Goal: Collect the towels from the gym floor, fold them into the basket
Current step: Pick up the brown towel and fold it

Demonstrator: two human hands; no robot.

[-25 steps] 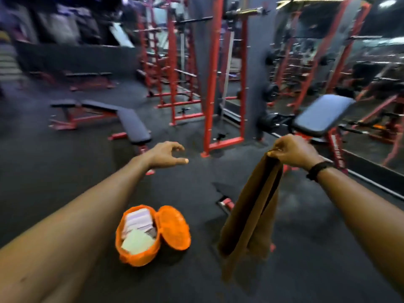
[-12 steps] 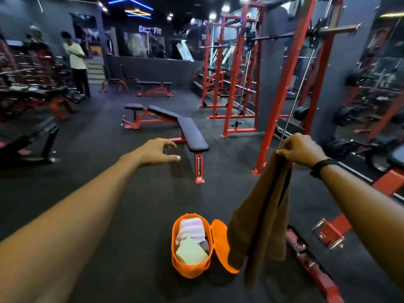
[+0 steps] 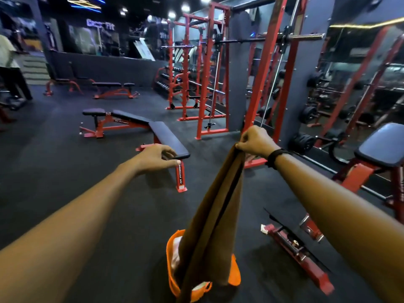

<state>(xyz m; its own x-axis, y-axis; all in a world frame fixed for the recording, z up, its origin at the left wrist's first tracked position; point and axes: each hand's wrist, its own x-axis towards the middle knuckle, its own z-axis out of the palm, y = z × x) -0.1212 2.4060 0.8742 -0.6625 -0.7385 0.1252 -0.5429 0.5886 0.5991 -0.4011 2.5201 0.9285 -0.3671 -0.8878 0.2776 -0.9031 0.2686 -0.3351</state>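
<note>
A long brown towel [image 3: 213, 217] hangs doubled from my right hand [image 3: 254, 141], which is shut on its top edge at arm's length. Its lower end drapes in front of the orange basket [image 3: 171, 270] on the dark floor and hides most of it. A pale folded towel [image 3: 176, 248] shows inside the basket at the left rim. My left hand [image 3: 156, 157] is stretched out to the left of the towel, empty, with fingers curled and apart.
A black and red flat bench [image 3: 168, 138] stands just beyond my left hand. Red racks [image 3: 205, 84] and a mirrored wall line the right. A red bench foot [image 3: 299, 252] lies on the floor at right. A person [image 3: 8, 68] stands far left.
The view has swung, so the basket now sits directly under the hanging towel instead of left of it. Both hands keep their grip and pose.
</note>
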